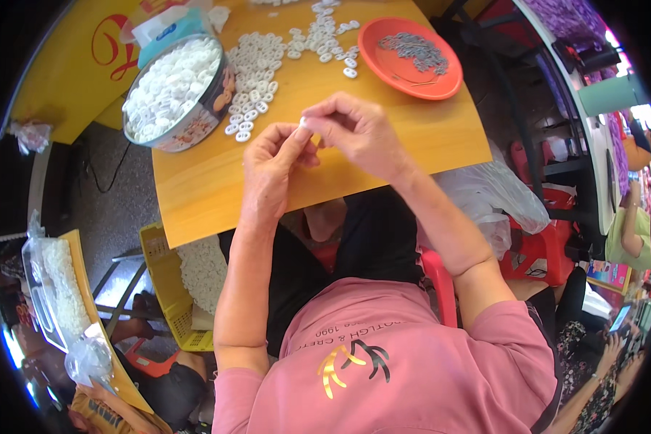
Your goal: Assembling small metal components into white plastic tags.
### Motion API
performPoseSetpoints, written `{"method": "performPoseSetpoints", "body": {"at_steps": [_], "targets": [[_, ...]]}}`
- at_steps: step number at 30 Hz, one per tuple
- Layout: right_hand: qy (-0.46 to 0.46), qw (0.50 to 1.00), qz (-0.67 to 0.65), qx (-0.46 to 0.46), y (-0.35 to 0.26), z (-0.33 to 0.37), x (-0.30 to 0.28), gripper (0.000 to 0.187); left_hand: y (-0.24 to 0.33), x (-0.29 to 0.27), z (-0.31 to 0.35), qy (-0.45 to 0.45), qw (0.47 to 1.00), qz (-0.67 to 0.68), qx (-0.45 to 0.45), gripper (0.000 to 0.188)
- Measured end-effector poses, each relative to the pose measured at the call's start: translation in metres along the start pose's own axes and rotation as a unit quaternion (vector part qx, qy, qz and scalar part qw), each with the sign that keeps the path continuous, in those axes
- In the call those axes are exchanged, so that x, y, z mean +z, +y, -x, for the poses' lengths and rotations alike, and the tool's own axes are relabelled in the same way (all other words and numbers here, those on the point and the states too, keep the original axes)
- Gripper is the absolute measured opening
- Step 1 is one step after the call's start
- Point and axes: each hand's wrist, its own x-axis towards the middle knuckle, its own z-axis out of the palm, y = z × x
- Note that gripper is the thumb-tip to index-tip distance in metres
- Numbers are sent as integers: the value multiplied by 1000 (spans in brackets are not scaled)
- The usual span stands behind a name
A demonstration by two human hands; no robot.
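Observation:
Above the near part of the wooden table (217, 195), my two hands meet fingertip to fingertip. My left hand (271, 166) is closed in a pinch on a small white plastic piece (303, 122), which is mostly covered by the fingers. The fingers of my right hand (358, 134) press on the same piece from the other side. Just beyond them lie many loose white oval pieces with two holes (257, 61), spread in a pile toward the far edge. To the right, an orange-red plate (441, 88) holds small grey metal parts (416, 52).
A round printed tin (208, 116) heaped with white pieces stands at the table's left edge, beside a tissue pack (170, 36). Below left is a yellow crate (159, 267) with more white pieces. Clear plastic bags (484, 192) hang at the right. Other people sit nearby.

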Motion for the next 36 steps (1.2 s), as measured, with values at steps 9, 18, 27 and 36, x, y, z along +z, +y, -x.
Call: {"method": "performPoseSetpoints", "body": {"at_steps": [9,18,27,36], "targets": [[29,984,-166,58,22,9,5,17,-1,1,-2,0,999,-48,0,16],[2,961,-271,52,20,8,-2,38,-4,21,2,-10,990,-91,110,31],[-40,890,-449,66,21,11,-6,73,-9,31,2,-67,990,-7,123,30],[-4,891,-448,73,24,17,2,59,-22,31,-1,-25,991,-7,134,24]]}}
